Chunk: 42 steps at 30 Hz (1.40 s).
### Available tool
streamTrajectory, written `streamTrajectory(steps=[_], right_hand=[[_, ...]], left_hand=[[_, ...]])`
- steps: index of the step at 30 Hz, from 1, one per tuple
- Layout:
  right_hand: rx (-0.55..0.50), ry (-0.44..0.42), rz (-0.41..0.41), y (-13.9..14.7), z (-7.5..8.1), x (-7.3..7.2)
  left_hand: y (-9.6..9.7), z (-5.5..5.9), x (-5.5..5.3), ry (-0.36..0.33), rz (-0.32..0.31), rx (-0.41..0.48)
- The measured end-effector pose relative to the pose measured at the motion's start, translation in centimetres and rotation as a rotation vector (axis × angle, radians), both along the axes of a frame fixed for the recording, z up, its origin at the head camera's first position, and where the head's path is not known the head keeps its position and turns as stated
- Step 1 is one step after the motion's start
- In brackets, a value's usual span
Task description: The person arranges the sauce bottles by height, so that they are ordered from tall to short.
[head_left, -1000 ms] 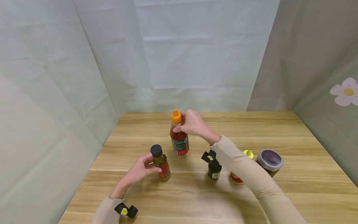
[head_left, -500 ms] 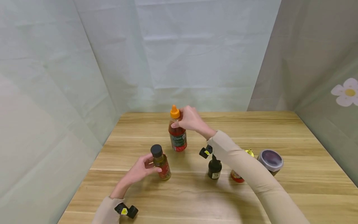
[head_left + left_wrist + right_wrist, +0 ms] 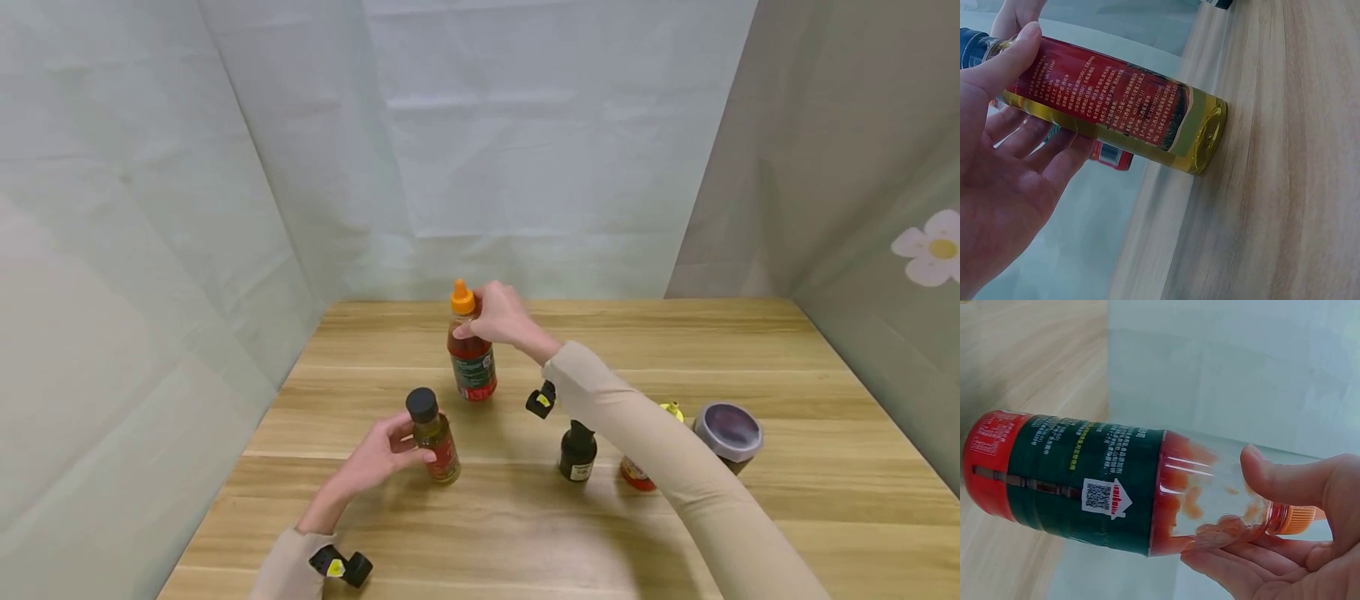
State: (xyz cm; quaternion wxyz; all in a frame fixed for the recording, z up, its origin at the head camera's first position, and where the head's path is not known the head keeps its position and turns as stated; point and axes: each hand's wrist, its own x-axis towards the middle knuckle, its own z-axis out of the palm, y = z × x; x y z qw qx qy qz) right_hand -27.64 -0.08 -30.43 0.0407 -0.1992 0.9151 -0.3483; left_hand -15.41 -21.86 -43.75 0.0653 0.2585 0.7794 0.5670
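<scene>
In the head view my left hand (image 3: 378, 457) grips a small bottle of yellow oil (image 3: 442, 454) with a black cap and red label. Thumb and fingers lie on either side of this oil bottle (image 3: 1104, 94) in the left wrist view; its base is at or just over the wood. Farther back, my right hand (image 3: 501, 315) holds a squeeze bottle of red sauce (image 3: 474, 371) by its upper part, under the orange nozzle cap. The right wrist view shows the green label of the sauce bottle (image 3: 1085, 475). Whether its base touches the table I cannot tell.
Right of the oil bottle stands a small dark bottle (image 3: 578, 457). A red bottle with a yellow nozzle (image 3: 637, 475) is partly hidden behind my right sleeve. Beside it is a jar with a grey-rimmed lid (image 3: 729, 429). Pale cloth (image 3: 525, 167) hangs behind the wooden table (image 3: 825, 467).
My right hand has carried the sauce bottle a little left and toward the back of the table. The left hand and the oil bottle have stayed nearly still.
</scene>
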Motion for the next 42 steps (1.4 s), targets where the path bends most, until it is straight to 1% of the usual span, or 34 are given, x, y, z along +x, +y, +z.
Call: streamTrajectory(steps=[8, 12, 23, 30, 38, 42], right_hand=[[-0.024, -0.019, -0.011, -0.9, -0.8, -0.8], [-0.043, -0.022, -0.028, -1.3, -1.3, -1.3], [-0.088, -0.055, -0.052, -2.4, -2.9, -2.4], [-0.099, -0.051, -0.086, -2.7, -3.3, -2.6], [-0.088, -0.031, -0.064, -3.2, -3.6, -2.8], [-0.052, -0.048, -0.007, -3.1, -3.4, -2.9]], left_hand=[[0.2, -0.2, 0.1, 0.013, 0.008, -0.006], [0.2, -0.2, 0.2, 0.008, 0.016, -0.013], [0.2, -0.2, 0.3, -0.026, 0.027, -0.029], [0.4, -0.4, 0.2, -0.046, 0.027, -0.034], [0.4, -0.5, 0.1, -0.054, 0.034, -0.038], [0.4, -0.6, 0.1, -0.051, 0.034, -0.039]])
